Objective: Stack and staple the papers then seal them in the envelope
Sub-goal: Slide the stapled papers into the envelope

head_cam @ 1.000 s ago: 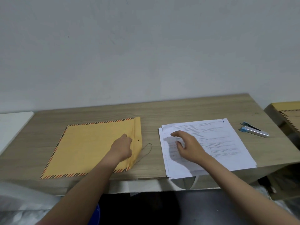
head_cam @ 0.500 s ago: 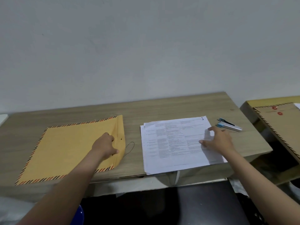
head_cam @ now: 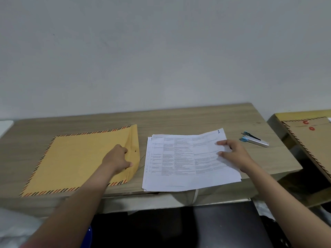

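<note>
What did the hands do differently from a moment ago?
The right hand slid from the left part of the white printed papers to their right edge, gripping it. The left hand stayed on the yellow striped-edge envelope; the silver-blue stapler lay untouched.

Papers (head_cam: 180, 158) print unreadable; second envelope (head_cam: 311, 140) cut by right edge

Left hand (head_cam: 119, 159) pinching envelope (head_cam: 77, 163) flap; right hand (head_cam: 232, 154) gripping papers (head_cam: 182, 163) edge.
</note>
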Demonstrator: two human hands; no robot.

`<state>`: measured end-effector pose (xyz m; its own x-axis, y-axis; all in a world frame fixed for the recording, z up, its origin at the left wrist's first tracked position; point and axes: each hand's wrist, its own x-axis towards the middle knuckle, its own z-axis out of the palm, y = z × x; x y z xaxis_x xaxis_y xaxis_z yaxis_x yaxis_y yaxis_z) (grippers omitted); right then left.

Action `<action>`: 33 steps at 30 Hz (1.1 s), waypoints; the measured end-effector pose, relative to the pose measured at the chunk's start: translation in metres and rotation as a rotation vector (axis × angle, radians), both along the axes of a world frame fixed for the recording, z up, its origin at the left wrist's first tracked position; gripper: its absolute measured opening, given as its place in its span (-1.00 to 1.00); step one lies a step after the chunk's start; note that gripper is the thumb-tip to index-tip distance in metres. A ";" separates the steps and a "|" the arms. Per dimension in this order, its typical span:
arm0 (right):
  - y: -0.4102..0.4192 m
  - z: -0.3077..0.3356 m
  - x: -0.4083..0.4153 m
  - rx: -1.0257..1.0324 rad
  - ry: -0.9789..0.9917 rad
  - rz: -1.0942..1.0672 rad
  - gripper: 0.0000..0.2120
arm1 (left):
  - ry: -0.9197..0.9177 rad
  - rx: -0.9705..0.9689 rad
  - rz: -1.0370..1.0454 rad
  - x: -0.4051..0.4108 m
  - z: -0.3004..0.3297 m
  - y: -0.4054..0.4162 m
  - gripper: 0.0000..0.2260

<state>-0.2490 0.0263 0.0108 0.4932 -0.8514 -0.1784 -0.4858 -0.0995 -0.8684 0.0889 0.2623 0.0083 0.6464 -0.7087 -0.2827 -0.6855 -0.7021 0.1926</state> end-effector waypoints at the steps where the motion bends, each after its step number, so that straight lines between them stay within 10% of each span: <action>1: 0.000 0.004 0.001 0.011 -0.047 0.005 -0.69 | 0.013 -0.015 0.004 0.000 0.000 0.002 -0.32; 10: -0.010 0.057 0.004 0.291 -0.416 0.074 -0.66 | 0.064 -0.168 0.029 -0.007 -0.003 0.016 -0.37; 21: -0.009 0.074 0.064 0.220 -0.016 0.165 -0.66 | 0.235 -0.288 -0.052 -0.007 -0.004 0.038 -0.40; 33: 0.013 0.088 0.091 0.043 -0.093 0.131 -0.67 | 0.246 -0.128 -0.168 -0.007 0.010 0.030 -0.33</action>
